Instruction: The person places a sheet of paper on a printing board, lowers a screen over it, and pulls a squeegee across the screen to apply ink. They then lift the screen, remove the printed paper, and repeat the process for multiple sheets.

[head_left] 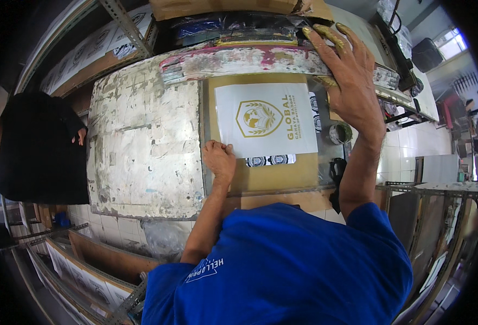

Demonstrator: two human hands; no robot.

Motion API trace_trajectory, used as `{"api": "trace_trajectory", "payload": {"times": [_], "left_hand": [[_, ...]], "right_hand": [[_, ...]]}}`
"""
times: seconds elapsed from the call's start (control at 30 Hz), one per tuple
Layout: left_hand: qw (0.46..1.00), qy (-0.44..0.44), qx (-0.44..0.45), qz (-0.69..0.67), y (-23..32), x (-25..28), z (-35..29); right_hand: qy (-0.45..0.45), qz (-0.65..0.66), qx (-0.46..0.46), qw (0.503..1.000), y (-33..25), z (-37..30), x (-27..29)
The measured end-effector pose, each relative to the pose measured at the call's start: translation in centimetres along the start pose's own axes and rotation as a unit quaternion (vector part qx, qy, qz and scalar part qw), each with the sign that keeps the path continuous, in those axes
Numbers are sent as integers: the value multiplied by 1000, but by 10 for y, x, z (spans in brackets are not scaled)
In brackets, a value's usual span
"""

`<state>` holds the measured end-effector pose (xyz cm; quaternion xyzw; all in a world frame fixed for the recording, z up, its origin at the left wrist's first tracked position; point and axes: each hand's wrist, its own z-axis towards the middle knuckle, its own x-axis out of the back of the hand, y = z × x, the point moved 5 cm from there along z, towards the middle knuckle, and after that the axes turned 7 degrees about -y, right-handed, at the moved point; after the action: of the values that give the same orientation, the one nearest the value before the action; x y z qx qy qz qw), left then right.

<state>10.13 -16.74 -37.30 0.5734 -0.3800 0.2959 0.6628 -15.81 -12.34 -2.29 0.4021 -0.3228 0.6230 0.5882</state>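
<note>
White sheet (228, 116) printed with a gold shield emblem (259, 119) and gold lettering (290, 119); golden-tan board (282, 179) beneath it; black-and-white patterned paper (270, 161) at its near edge; white bar (239, 64) on the far side, smeared pink and grey; off-white counter (147, 151) at left, blotched grey-brown; right hand (354, 81) smeared gold; bright blue shirt (293, 260) with white print.

A thin white rectangular paper sheet (228, 105) lies flat, slightly askew, on a smooth tan panel (282, 177) — its face bearing a gold shield-shaped emblem (259, 118) with gold lettering (291, 122) running alongside, to the right. Beyond its far edge stretches a long, straight white frame bar (244, 62) — crusted and smeared with pink and grey paint.
</note>
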Motion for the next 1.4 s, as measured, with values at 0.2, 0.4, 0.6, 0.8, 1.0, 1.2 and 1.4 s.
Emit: {"api": "trace_trajectory", "payload": {"times": [0.2, 0.4, 0.6, 0.8, 1.0, 1.2, 1.4], "left_hand": [[917, -86, 136, -365, -17, -18, 6], [855, -52, 180, -483, -13, -6, 10], [875, -28, 62, -480, 17, 37, 25], [851, 16, 93, -516, -11, 86, 36], [883, 117, 115, -440, -128, 149, 23], [926, 248, 151, -243, -231, 220, -6], [923, 317, 107, -189, -142, 235, -13]], "right_hand": [[6, 3, 3, 1000, 3, 0, -2], [7, 9, 5, 1000, 3, 5, 2], [-3, 3, 7, 1000, 5, 7, 3], [13, 15, 19, 1000, 6, 7, 6], [14, 21, 10, 1000, 1, 5, 4], [0, 6, 9, 1000, 0, -2, 6], [25, 22, -3, 999, -8, -18, -5]]}}
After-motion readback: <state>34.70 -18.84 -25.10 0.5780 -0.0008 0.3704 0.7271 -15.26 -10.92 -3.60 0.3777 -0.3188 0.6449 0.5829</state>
